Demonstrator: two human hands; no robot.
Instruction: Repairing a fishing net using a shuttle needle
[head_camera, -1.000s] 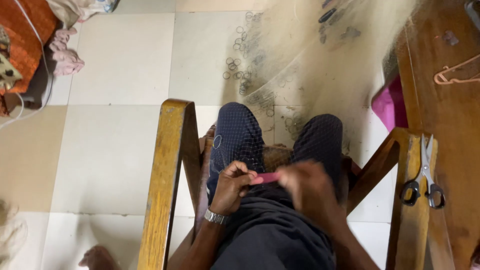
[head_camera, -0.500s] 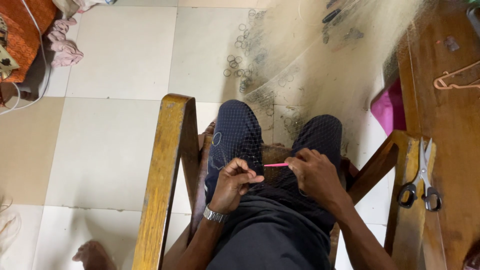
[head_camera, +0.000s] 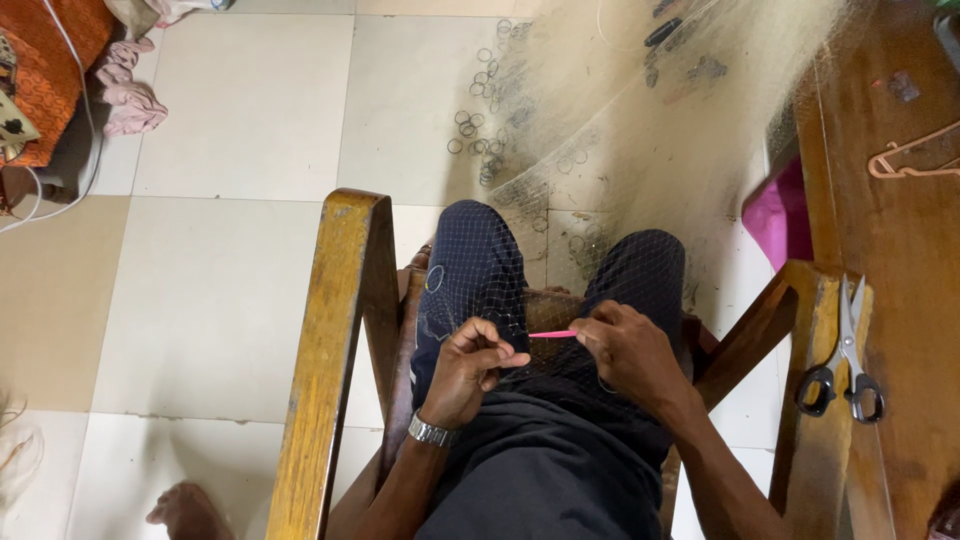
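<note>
Over the lap, between the arms of a worn wooden chair (head_camera: 330, 340), a thin pink netting needle (head_camera: 553, 333) is now drawn out level, pinched by the left hand (head_camera: 470, 365) and right hand (head_camera: 630, 350). Fine pale fishing net (head_camera: 640, 150) is draped across both knees. No containers are seen; black-handled scissors (head_camera: 845, 370) lie right of the chair.

The needle (head_camera: 553, 333) is bright pink, and a magenta tub (head_camera: 778, 215) shows on the right. A pale, see-through net (head_camera: 640, 130) with dark metal rings lies over navy trousers (head_camera: 470, 270). The chair arm (head_camera: 330, 350) is honey-brown wood, the floor tiles (head_camera: 240, 120) cream and tan, the far-left cloth (head_camera: 50, 70) orange, the scissors (head_camera: 843, 365) black-handled.
</note>
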